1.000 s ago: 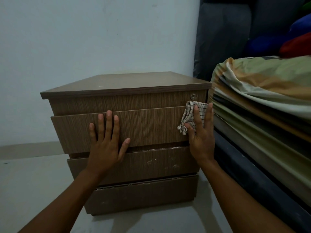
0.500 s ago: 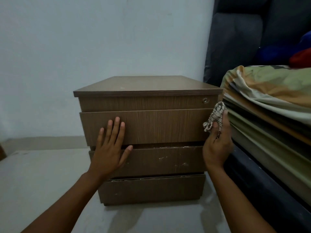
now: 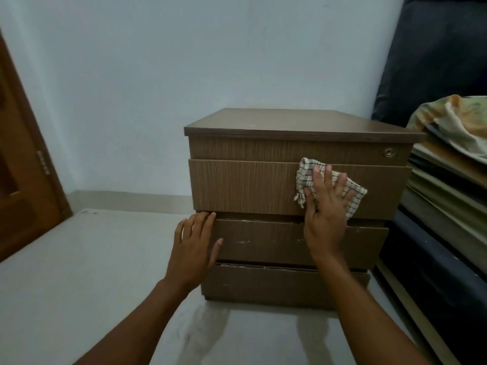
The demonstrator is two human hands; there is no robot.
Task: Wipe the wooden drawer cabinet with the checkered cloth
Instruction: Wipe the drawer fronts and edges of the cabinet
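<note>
**Cloth moved in from the drawer's edge**

Pale wall [image 3: 184, 61] behind, grey floor [image 3: 92, 259] below. Wooden drawer cabinet [image 3: 250, 185] just right of centre. Checkered cloth [image 3: 305, 172] pressed flat on the top drawer front under the straight, spread fingers [image 3: 328, 177] of the right hand [image 3: 325, 217], inward from the 3 o'clock edge held earlier. Left hand [image 3: 193, 248] lower than before, fingers straight, touching the second drawer's 9 o'clock end.

Brown wooden door [image 3: 23, 185] at left, striped bedding [image 3: 453, 122] on dark mattress [image 3: 434, 272] at right.
</note>
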